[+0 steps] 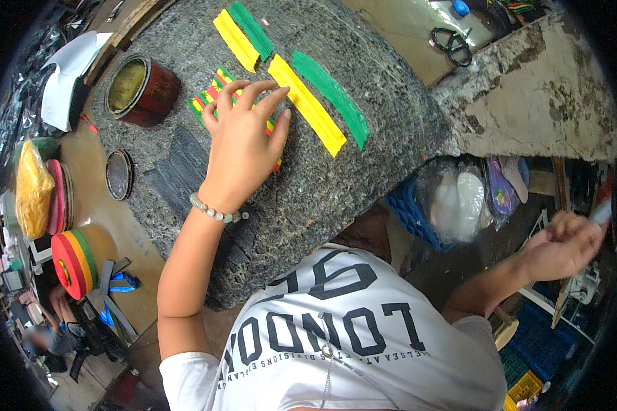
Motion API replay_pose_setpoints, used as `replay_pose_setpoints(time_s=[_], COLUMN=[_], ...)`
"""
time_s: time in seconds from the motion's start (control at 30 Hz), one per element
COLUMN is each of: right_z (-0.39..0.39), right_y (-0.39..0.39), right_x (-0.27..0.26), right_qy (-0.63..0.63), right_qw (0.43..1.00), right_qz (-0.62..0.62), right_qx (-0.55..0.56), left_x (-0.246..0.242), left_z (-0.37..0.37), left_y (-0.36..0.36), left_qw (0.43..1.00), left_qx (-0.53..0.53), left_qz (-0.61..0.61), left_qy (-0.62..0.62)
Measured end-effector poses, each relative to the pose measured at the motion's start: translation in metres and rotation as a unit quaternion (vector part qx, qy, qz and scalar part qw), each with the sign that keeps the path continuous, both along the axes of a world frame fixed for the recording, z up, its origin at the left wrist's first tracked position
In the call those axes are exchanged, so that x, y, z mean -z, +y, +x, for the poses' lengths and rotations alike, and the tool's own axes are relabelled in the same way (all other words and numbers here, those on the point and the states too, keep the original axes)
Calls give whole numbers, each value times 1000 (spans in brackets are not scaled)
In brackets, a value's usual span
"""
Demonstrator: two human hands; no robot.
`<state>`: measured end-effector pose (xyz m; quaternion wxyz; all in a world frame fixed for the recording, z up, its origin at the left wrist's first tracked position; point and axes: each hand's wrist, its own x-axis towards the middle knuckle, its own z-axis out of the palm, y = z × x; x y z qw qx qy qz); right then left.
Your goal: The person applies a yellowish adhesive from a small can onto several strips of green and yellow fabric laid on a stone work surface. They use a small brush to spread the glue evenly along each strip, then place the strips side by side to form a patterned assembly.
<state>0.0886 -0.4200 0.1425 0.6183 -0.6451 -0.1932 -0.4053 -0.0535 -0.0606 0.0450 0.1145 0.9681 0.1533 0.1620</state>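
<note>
My left hand [247, 138], with a beaded bracelet at the wrist, spreads its fingers palm down over red, yellow and green patterned strips [198, 105]. It partly hides them, and whether the fingers touch them is unclear. Just beyond the fingertips, a yellow strip [308, 108] and a curved green strip [334, 97] lie on a rough grey work surface [380, 87]. Farther off are another yellow strip [235, 40] and another green strip [251, 31]. Dark ribbed pieces [177, 169] lie by my left wrist. My right hand [565, 246], motion-blurred, is off to the right with curled fingers; a blurred pale and red thing [602, 211] shows at its fingertips.
An open red can [157, 97] stands at the surface's left edge, near a round lid [119, 174]. Scissors [451, 46] lie at the upper right. A blue basket [419, 208] with bagged soles is below. A tri-colour roll [77, 262] and a seated person [64, 334] are left.
</note>
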Motion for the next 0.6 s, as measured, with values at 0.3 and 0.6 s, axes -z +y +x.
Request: replay_pose_setpoints(time_s=[0.3,0.6], right_z=[-54,-53], right_y=[89,131], right_x=[83,94], right_qy=[106,74], right_qw=[838,812], right_qz=[-507,-555], right_qx=[-173,-166], left_x=[-3,-32], left_z=[3,-83], left_y=[22,-3], left_qw=[999,992], left_qx=[-3,-72], left_qz=[-18,-76], left_qy=[-51,-75])
